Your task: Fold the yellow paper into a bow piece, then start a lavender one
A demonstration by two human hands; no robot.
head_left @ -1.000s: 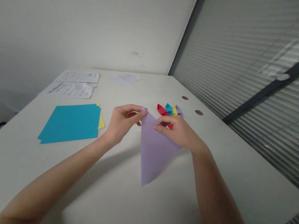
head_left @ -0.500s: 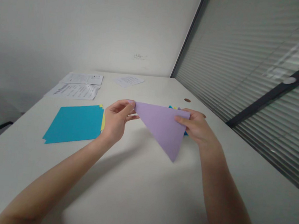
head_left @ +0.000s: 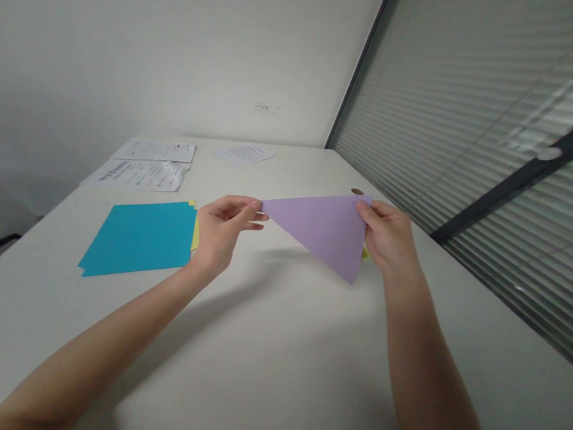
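A light purple sheet of paper [head_left: 322,231], triangular in outline, is held up above the table between both hands. My left hand [head_left: 222,226] pinches its narrow left corner between thumb and fingers. At the upper right corner, my right hand [head_left: 390,234] grips the paper, thumb on the near face. The lower corner hangs free over the table. Behind the paper's right edge a bit of something yellow [head_left: 365,253] peeks out; most of it is hidden.
Left of my left hand lies a stack of blue paper [head_left: 141,239] with yellow paper [head_left: 195,234] sticking out. Printed sheets [head_left: 142,174] rest at the back left of the white table [head_left: 255,346], another printed sheet [head_left: 246,154] at the back. Window blinds [head_left: 474,138] line the right side.
My right hand has moved up and slightly right, raising the paper's right corner. The paper's lower corner has swung up and right. My left hand keeps its pinch nearly in place.
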